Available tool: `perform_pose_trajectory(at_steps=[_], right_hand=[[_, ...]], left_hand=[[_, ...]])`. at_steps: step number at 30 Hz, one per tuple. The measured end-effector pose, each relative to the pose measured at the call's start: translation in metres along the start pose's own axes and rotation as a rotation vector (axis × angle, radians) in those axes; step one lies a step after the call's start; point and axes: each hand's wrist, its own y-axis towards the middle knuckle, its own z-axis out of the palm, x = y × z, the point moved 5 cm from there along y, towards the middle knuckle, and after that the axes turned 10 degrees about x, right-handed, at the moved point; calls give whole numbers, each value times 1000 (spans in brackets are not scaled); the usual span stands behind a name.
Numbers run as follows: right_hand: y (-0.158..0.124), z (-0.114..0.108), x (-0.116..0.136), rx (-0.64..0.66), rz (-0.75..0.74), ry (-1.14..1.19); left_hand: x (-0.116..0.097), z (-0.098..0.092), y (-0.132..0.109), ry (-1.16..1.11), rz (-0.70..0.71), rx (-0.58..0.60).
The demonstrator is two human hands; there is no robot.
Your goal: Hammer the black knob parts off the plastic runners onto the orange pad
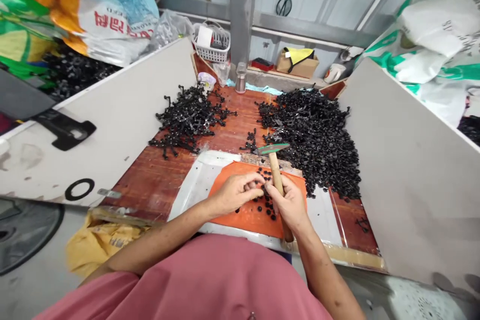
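My right hand (290,203) is wrapped round the wooden handle of a hammer (275,167), whose green-edged metal head points away from me. Close beside it, my left hand (236,191) has its thumb and fingertips brought together over an orange mat (225,217); whatever is between them is too small to make out. Several small round black parts (259,208) lie scattered on the mat between and under both hands. Beyond the mat on the right spreads a large heap of black plastic pieces (315,130). A smaller heap of branched black pieces (191,115) lies at the back left.
Pale upright boards (408,160) wall in the table on both sides. Along the back stand a metal-and-glass bottle (240,80), a white basket (212,47) and a cardboard box (298,65). Scissors (284,7) hang on the wall. Full sacks (108,15) stand outside the boards.
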Motion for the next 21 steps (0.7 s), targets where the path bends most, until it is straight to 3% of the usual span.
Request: perform_pose_trajectory(at_steps=[4, 5, 7, 10, 15, 18, 21], right_hand=[[-9, -6, -8, -104, 13, 51], [-12, -8, -9, -138, 13, 62], [-17, -9, -10, -196, 3, 87], [-22, -2, -11, -249, -53, 88], [-25, 20, -12, -156, -104, 25], [-31, 21, -14, -83, -93, -5], [-46, 2, -23, -90, -25, -101]], left_hand=[[16, -37, -27, 106, -34, -444], [20, -43, -34, 139, -68, -506], [24, -43, -40, 198, -126, -434], [18, -21, -35, 303, -89, -169], [6, 8, -24, 175, -65, -49], [7, 2, -27, 98, -111, 5], [14, -23, -36, 184, -164, -18]])
